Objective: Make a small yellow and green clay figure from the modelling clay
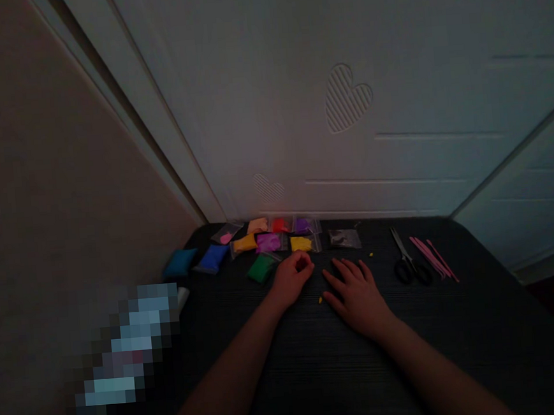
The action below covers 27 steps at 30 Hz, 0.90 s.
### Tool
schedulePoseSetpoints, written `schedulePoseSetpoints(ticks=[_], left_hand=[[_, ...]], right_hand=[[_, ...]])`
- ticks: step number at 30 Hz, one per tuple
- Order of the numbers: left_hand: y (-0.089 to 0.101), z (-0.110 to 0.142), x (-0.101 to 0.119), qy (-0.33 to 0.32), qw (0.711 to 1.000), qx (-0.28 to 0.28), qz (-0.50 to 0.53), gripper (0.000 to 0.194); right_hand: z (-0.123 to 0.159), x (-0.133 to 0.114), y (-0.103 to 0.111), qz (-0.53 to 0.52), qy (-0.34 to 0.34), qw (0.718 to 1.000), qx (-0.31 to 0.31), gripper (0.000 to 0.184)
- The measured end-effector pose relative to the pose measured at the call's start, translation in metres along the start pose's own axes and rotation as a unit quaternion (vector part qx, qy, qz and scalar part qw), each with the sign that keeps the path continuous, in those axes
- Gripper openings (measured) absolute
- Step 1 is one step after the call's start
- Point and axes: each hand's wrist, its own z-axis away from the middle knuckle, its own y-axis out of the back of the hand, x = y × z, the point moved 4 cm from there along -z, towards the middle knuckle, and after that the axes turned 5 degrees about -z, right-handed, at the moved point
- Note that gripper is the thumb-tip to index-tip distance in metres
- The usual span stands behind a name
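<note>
My left hand point(292, 278) rests on the dark table point(317, 358) with its fingers curled into a loose fist; what is inside, if anything, is hidden. It sits beside a green clay packet point(261, 268) and just below a yellow packet point(301, 244). My right hand point(355, 291) lies flat on the table, fingers stretched out and empty. A tiny yellow crumb point(320, 300) lies between the two hands. The light is very dim.
Several small bags of coloured clay line the table's far edge, among them blue point(212, 258), orange point(244, 242), purple point(269, 242) and a dark one point(344, 238). Black scissors point(409, 265) and pink modelling tools point(432, 258) lie at right. A white panelled door point(345, 100) stands behind.
</note>
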Motion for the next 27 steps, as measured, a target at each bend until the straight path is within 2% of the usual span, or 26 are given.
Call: schedulePoseSetpoints(ticks=[3, 7, 13, 19, 27], left_hand=[[-0.0001, -0.0001, -0.0011, -0.001, 1.000, 0.002, 0.011, 0.004], [-0.0012, -0.0008, -0.0027, -0.002, 1.000, 0.005, 0.011, 0.006], [-0.0006, 0.0005, -0.0014, 0.000, 1.000, 0.006, 0.010, 0.006], [-0.0008, -0.0001, -0.0021, 0.000, 1.000, 0.003, 0.006, 0.006], [-0.0007, 0.0021, -0.0006, -0.009, 1.000, 0.012, -0.023, 0.013]], right_hand=[[-0.0001, 0.0001, -0.0014, -0.002, 0.012, 1.000, -0.005, 0.041], [-0.0019, 0.0027, -0.0028, 0.005, -0.010, 1.000, 0.000, 0.045], [0.0034, 0.0001, -0.0011, 0.007, 0.011, 1.000, -0.010, 0.041], [-0.0012, 0.0018, -0.0027, 0.016, -0.020, 1.000, -0.008, 0.045], [0.0027, 0.0007, -0.0011, 0.002, 0.014, 1.000, -0.004, 0.041]])
